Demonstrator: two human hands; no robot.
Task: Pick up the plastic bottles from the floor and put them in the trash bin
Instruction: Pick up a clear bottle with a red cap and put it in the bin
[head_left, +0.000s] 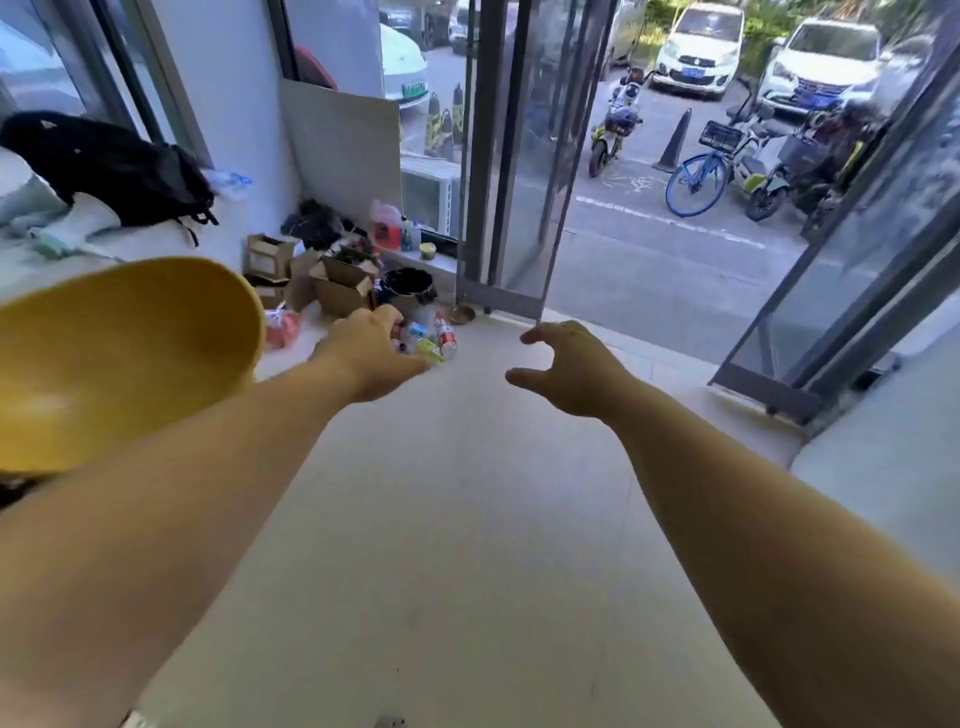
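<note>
Fingers of the right hand are spread and curled, holding nothing; those of the left hand are hidden behind its back, so whether they are apart or closed on something cannot be told.

Plastic bottles lie in a small heap on the floor, at its far edge, close to the corner by the glass door. The left hand overlaps the near side of the heap in this view; contact cannot be confirmed. The clearest item, a red-labelled bottle, lies on its side, its long axis running roughly away from the viewer, cap end towards the door. The others are too jumbled and blurred to give a heading.

Just behind the heap stands a dark round trash bin, mouth upward, beside open cardboard boxes. A yellow bowl-shaped object fills the near left of the view; a black backpack rests on the sill above.

Assessment: the step in hand is the reach for a first pickup; no bottle is seen lifted. The next move calls for closing on a bottle across its long axis, then a short carry back to the bin mouth.
</note>
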